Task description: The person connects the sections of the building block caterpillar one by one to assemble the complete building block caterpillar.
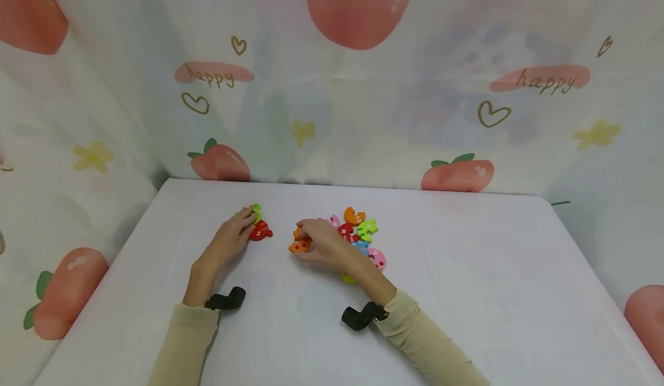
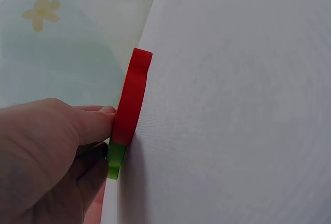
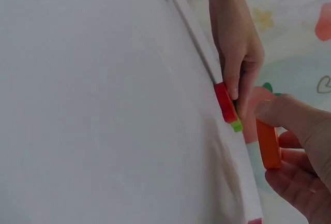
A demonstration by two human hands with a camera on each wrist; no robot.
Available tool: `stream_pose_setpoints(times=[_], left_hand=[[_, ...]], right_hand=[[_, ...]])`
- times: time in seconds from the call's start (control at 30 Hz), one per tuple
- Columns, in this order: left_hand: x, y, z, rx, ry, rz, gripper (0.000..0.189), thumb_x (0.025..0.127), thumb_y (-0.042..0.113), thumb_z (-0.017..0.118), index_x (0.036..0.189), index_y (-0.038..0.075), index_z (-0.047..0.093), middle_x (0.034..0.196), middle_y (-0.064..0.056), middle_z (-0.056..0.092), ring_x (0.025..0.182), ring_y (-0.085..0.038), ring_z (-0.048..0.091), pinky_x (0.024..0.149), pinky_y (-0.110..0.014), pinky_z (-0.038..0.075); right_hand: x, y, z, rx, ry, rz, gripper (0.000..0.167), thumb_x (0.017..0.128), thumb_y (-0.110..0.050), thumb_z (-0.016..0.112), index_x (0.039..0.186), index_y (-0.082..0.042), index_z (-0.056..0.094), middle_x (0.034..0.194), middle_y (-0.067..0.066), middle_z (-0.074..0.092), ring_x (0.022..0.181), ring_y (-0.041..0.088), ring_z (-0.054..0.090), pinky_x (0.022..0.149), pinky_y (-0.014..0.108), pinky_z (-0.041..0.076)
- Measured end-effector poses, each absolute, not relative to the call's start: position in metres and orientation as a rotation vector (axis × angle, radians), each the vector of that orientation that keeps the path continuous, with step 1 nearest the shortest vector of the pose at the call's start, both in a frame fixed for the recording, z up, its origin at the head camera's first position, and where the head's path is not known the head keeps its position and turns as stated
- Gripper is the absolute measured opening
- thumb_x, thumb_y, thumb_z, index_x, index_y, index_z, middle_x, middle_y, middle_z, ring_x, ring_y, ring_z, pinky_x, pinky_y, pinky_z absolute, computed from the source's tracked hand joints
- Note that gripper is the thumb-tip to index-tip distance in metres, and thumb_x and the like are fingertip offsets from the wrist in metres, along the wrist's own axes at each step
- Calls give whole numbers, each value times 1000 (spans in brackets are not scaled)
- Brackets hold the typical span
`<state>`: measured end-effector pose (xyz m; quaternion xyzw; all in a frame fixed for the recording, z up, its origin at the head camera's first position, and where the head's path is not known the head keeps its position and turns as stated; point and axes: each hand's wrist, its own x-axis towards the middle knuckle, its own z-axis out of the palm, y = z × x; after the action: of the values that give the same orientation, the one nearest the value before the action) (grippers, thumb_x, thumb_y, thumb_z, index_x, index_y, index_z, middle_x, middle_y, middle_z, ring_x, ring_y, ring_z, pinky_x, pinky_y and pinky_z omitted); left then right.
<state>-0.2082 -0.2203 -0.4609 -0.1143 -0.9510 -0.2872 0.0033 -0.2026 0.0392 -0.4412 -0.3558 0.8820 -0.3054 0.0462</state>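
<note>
My left hand [image 1: 232,239] rests at the left of the table, its fingers touching a green piece [image 1: 257,214] and a red animal-shaped piece [image 1: 261,231] marked 2. Those two lie flat side by side; the left wrist view shows the thumb against the red piece's edge [image 2: 131,102]. Between thumb and fingers, my right hand [image 1: 329,245] pinches an orange animal-shaped piece [image 1: 300,247] with red spots. That orange piece [image 3: 269,144] appears edge-on in the right wrist view, apart from the red and green pair. Part of it is hidden by the right hand.
Right of centre lies a cluster of coloured pieces, partly behind the right forearm: an orange one [image 1: 355,216] marked 10, a green one [image 1: 368,229], a red one [image 1: 346,231], a blue one [image 1: 361,247] and a pink one [image 1: 379,258]. Printed cloth [image 1: 332,115] hangs behind the white table [image 1: 467,294].
</note>
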Motion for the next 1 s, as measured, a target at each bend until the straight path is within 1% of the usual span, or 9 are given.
stream_pose_setpoints(times=[0.07, 0.13, 0.3, 0.43, 0.53, 0.67, 0.83, 1.0], left_hand=[[-208, -220, -462, -355, -2980, -897, 44, 97, 5, 53, 140, -4, 47, 152, -24, 38, 143, -41, 33, 114, -56, 29], [-209, -219, -463, -344, -2987, -889, 44, 98, 6, 53, 140, -3, 47, 152, -22, 38, 143, -40, 33, 115, -55, 30], [-209, -219, -464, -320, -3009, -875, 45, 99, 8, 53, 142, -1, 46, 154, -21, 37, 144, -39, 32, 115, -55, 29], [-208, -221, -464, -326, -3010, -872, 44, 99, 7, 52, 141, -2, 46, 153, -21, 37, 144, -40, 32, 115, -56, 28], [-207, -222, -466, -349, -2986, -882, 43, 98, 5, 52, 140, -3, 47, 152, -22, 38, 143, -41, 33, 115, -56, 29], [-209, -221, -466, -384, -2970, -884, 42, 98, 5, 52, 139, -5, 47, 151, -24, 39, 142, -42, 34, 114, -57, 29], [-210, -222, -464, -373, -2981, -871, 43, 99, 6, 52, 140, -3, 47, 152, -22, 39, 142, -41, 35, 115, -56, 29], [-211, -223, -462, -366, -2984, -866, 43, 99, 6, 52, 140, -3, 46, 152, -22, 38, 142, -42, 34, 115, -56, 29]], right_hand=[[-205, 29, -442, -1097, 2694, -921, 31, 84, -22, 75, 105, -3, 64, 127, 15, 64, 113, 27, 57, 95, 36, 51], [-208, 20, -442, -1085, 2697, -904, 34, 84, -24, 75, 108, -3, 64, 121, 13, 67, 108, 25, 58, 91, 33, 53], [-217, -1, -446, -1036, 2731, -940, 33, 83, -21, 76, 107, -2, 64, 114, 12, 69, 103, 24, 58, 89, 29, 53], [-224, -17, -454, -1069, 2726, -960, 29, 84, -21, 74, 104, -1, 65, 119, 14, 67, 107, 26, 58, 93, 32, 52], [-226, -25, -460, -1096, 2753, -963, 26, 84, -21, 74, 100, -1, 67, 120, 14, 67, 108, 27, 59, 96, 34, 50], [-228, -30, -464, -1072, 2836, -937, 25, 84, -21, 75, 98, -2, 67, 117, 13, 67, 106, 26, 59, 96, 34, 48], [-229, -33, -463, -1048, 2839, -934, 27, 83, -20, 75, 99, -1, 65, 121, 14, 65, 108, 27, 57, 97, 34, 48], [-230, -38, -464, -1050, 2844, -885, 29, 84, -21, 74, 102, -1, 64, 123, 13, 64, 106, 25, 56, 92, 30, 50]])
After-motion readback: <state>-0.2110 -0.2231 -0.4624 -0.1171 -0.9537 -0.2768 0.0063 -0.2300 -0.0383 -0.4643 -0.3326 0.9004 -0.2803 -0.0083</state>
